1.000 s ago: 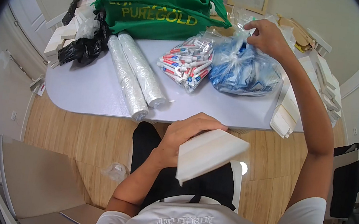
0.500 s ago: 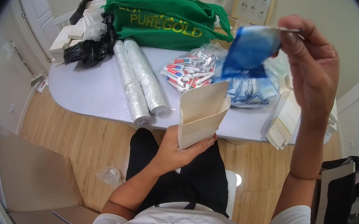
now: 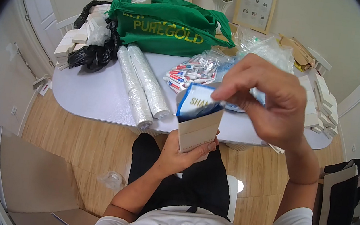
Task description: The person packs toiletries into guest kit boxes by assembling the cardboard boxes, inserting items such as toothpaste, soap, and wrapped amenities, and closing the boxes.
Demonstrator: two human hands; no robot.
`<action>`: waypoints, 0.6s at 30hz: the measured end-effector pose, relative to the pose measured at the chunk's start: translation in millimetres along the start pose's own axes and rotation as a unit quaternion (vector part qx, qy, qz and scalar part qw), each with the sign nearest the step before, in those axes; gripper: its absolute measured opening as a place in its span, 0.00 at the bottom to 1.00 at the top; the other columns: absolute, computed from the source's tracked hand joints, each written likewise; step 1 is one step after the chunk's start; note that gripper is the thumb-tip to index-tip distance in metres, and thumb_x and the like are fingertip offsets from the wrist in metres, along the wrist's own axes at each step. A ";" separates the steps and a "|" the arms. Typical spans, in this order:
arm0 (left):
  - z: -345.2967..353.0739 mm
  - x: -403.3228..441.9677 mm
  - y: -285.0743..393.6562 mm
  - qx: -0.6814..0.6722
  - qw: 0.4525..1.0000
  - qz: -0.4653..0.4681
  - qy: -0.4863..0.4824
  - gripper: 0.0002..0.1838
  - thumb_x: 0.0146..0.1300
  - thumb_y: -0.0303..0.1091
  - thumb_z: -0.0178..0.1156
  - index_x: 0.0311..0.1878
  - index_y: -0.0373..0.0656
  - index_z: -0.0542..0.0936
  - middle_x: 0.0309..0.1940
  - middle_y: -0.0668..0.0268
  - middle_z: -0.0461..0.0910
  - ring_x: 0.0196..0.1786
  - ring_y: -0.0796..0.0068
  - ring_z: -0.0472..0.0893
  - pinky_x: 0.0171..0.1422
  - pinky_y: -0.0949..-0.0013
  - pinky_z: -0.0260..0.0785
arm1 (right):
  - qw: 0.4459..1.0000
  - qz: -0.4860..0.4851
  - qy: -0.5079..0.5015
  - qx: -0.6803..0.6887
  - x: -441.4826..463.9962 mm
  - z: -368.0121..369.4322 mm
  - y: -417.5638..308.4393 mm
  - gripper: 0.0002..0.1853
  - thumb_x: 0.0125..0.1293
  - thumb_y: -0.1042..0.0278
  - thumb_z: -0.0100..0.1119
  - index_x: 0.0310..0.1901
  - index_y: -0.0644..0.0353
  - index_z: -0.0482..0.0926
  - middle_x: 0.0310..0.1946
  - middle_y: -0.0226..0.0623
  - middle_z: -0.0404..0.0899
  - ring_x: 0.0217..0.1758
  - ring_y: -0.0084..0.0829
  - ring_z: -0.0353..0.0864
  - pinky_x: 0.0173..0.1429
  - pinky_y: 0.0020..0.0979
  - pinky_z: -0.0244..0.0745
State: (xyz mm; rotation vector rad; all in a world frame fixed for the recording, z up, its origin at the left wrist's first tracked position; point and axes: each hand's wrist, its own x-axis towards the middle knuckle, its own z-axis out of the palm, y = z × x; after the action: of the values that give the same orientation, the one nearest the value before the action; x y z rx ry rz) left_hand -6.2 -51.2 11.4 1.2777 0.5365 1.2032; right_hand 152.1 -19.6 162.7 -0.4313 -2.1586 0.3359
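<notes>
My left hand (image 3: 182, 154) is wrapped round a small cream cardboard box (image 3: 199, 135), held upright with its top open in front of the table edge. A blue and white shampoo sachet (image 3: 198, 100), printed with letters reading "SHAM", stands partly inside the box mouth. My right hand (image 3: 267, 98) pinches the sachet's upper right corner between thumb and fingers. Behind the box lies a clear bag of small toothpaste tubes (image 3: 191, 73) in white, red and blue. Some blue sachets in a clear bag are mostly hidden behind my right hand.
Two plastic-wrapped rolls (image 3: 140, 87) lie on the white table (image 3: 87, 96). A green cloth bag (image 3: 168, 25) stands at the back. White boxes (image 3: 69, 40) with a black plastic bag (image 3: 90, 56) are at left, more boxes (image 3: 322, 103) at right. Chairs flank me.
My right hand has come down and left, bringing the sachet from above the table into the open box. The left hand still holds the box in nearly the same place.
</notes>
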 end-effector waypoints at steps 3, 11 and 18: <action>-3.7 -2.1 -2.8 -0.012 1.000 0.022 0.010 0.13 0.60 0.24 0.61 0.48 0.34 0.77 0.37 0.64 0.82 0.40 0.79 0.80 0.41 0.76 0.73 | 0.997 0.023 -0.047 -0.057 -6.3 -5.0 -0.9 0.06 0.49 0.80 0.67 0.30 0.59 0.83 0.28 0.30 0.82 0.33 0.26 0.75 0.40 0.27 0.67; -4.8 -6.5 -17.4 0.114 0.993 -0.005 -0.035 0.09 0.60 0.23 0.61 0.44 0.34 0.78 0.36 0.63 0.81 0.39 0.76 0.81 0.43 0.73 0.74 | 0.982 0.170 -0.083 0.005 -19.5 7.1 -9.0 0.09 0.51 0.80 0.65 0.36 0.61 0.81 0.31 0.31 0.79 0.32 0.30 0.75 0.37 0.27 0.70; -23.6 -8.4 -26.1 0.122 0.992 -0.003 -0.029 0.12 0.58 0.27 0.64 0.44 0.35 0.78 0.32 0.63 0.81 0.34 0.77 0.80 0.40 0.72 0.72 | 0.971 0.038 -0.146 -0.184 -17.5 18.6 -1.2 0.13 0.43 0.77 0.68 0.34 0.55 0.81 0.29 0.30 0.78 0.35 0.34 0.74 0.40 0.34 0.68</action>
State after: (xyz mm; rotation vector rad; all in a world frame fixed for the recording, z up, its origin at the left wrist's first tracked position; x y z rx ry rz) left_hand -19.6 -44.5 -21.6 1.5116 0.6593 1.1164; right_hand 146.3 -29.5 139.9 -0.7125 -2.5055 0.0365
